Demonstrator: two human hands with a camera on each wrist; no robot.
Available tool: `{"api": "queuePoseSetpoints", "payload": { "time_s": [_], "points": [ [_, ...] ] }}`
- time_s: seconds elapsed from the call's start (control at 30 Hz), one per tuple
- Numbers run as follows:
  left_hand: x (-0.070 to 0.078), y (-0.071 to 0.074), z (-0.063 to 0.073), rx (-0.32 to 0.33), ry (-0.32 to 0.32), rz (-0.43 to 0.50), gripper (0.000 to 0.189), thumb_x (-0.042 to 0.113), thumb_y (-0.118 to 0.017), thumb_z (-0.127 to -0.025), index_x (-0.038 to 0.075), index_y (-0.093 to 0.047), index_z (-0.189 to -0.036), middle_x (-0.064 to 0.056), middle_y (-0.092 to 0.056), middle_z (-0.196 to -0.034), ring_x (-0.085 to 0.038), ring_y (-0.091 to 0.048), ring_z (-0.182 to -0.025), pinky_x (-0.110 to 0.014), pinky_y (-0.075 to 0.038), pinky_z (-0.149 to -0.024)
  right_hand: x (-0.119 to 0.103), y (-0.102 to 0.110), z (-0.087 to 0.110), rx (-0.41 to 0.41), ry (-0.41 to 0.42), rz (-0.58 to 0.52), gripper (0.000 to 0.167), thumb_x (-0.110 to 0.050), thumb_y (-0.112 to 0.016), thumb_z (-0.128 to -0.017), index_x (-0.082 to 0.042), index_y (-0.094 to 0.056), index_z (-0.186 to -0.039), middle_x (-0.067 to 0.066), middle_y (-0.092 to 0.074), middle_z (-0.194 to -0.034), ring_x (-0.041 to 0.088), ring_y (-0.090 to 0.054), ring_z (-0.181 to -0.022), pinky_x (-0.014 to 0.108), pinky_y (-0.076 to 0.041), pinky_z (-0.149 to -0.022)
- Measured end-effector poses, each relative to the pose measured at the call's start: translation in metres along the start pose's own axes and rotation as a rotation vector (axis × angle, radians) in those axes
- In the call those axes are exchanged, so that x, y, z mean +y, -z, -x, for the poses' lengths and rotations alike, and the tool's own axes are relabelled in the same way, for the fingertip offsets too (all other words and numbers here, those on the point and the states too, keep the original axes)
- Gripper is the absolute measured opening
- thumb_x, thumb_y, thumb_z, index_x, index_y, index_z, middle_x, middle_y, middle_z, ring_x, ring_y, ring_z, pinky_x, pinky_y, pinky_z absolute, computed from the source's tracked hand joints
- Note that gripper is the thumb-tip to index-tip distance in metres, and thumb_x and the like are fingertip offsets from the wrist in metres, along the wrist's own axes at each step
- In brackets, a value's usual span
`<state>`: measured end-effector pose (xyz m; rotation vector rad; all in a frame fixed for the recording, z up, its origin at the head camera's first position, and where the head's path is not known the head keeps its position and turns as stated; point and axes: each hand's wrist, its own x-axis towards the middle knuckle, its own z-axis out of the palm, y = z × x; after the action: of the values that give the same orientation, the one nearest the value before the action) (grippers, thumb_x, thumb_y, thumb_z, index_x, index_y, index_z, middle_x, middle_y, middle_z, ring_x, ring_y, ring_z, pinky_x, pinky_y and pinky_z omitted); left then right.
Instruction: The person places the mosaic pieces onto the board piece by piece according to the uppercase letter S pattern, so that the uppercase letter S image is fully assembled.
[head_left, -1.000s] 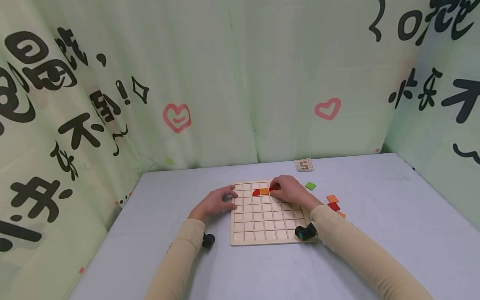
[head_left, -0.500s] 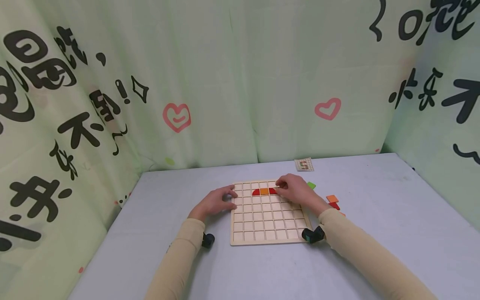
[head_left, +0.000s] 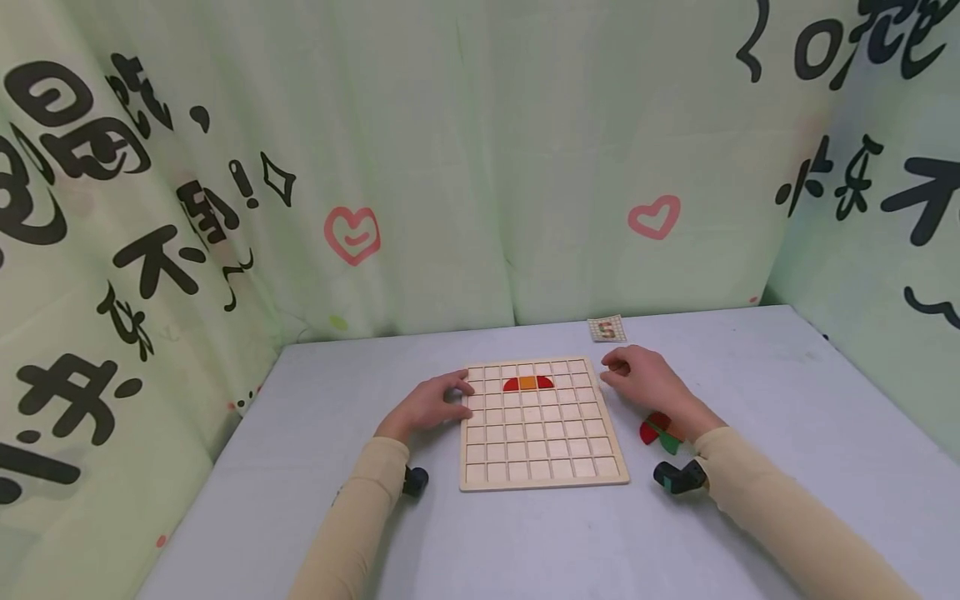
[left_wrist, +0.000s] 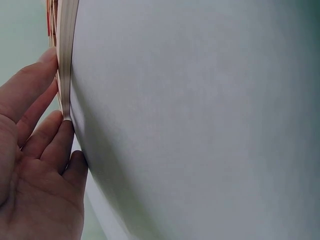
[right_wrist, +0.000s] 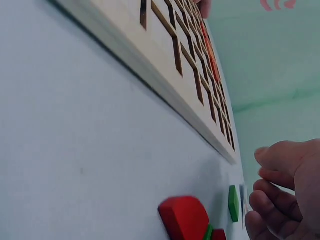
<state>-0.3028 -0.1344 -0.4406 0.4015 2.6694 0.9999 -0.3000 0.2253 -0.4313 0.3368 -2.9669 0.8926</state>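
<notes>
The left hand (head_left: 431, 406) is touching the left edge of the grid board (head_left: 540, 442), thumb and fingers spread, grasping nothing. The right hand (head_left: 648, 379) is occupying the area just right of the board's far right corner, fingers loosely curled, visibly holding nothing. An orange square (head_left: 528, 383) is sitting between two red pieces (head_left: 545, 383) toward the board's far edge.

I am monitoring a flat-lying wooden grid board (head_left: 540, 450), rounded red tiles (head_left: 545, 382) flanking an orange square (head_left: 527, 382) near its far edge.
</notes>
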Motion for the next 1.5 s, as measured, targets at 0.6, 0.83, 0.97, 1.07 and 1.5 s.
{"api": "queuePoseSetpoints", "payload": {
  "time_s": [0.6,0.83,0.97,1.07,1.5],
  "points": [
    [-0.004,-0.001,-0.001,0.008,-0.011,0.001,0.029,0.019,-0.076,-0.086,0.014,-0.067,-0.113,-0.003,-0.040,-0.153,-0.026,-0.029,-0.145,-0.043,-0.027,-0.117,0.021,0.013,-0.001,-0.093,-0.160,0.062,0.056,-0.024,-0.066,-0.090,0.014,-0.051,-0.130,0.029,-0.056,-0.120,0.036,-0.051,-0.101,0.049,-0.051,-0.091],
    [-0.002,0.000,0.000,0.010,-0.019,0.008,0.029,0.018,-0.076,-0.086,0.014,-0.067,-0.112,-0.003,-0.040,-0.153,-0.026,-0.028,-0.145,-0.043,-0.026,-0.117,0.020,0.009,-0.004,-0.076,-0.135,0.114,0.060,-0.023,-0.068,-0.089,0.016,-0.049,-0.131,0.033,-0.053,-0.125,0.040,-0.050,-0.106,0.051,-0.049,-0.094],
    [-0.002,-0.001,-0.001,0.004,-0.016,0.012,0.028,0.019,-0.076,-0.086,0.014,-0.067,-0.112,-0.003,-0.040,-0.153,-0.026,-0.028,-0.145,-0.043,-0.026,-0.117,0.020,0.008,-0.004,-0.061,-0.123,0.125,0.057,-0.022,-0.069,-0.089,0.015,-0.051,-0.129,0.032,-0.053,-0.122,0.040,-0.051,-0.106,0.052,-0.049,-0.094],
    [-0.003,-0.001,-0.002,0.000,-0.003,0.015,0.028,0.020,-0.076,-0.086,0.016,-0.067,-0.112,-0.001,-0.040,-0.154,-0.025,-0.027,-0.145,-0.043,-0.026,-0.117,0.022,0.006,-0.004,-0.048,-0.112,0.114,0.050,-0.019,-0.069,-0.090,0.013,-0.056,-0.125,0.031,-0.055,-0.119,0.039,-0.051,-0.105,0.051,-0.049,-0.092],
    [-0.002,-0.001,0.000,0.002,-0.016,-0.005,0.029,0.019,-0.076,-0.086,0.015,-0.067,-0.113,-0.002,-0.040,-0.153,-0.026,-0.028,-0.145,-0.043,-0.026,-0.117,0.022,0.002,-0.004,-0.037,-0.086,0.106,0.044,-0.018,-0.068,-0.091,0.010,-0.059,-0.124,0.029,-0.054,-0.120,0.040,-0.051,-0.107,0.053,-0.048,-0.095]
  ]
}}
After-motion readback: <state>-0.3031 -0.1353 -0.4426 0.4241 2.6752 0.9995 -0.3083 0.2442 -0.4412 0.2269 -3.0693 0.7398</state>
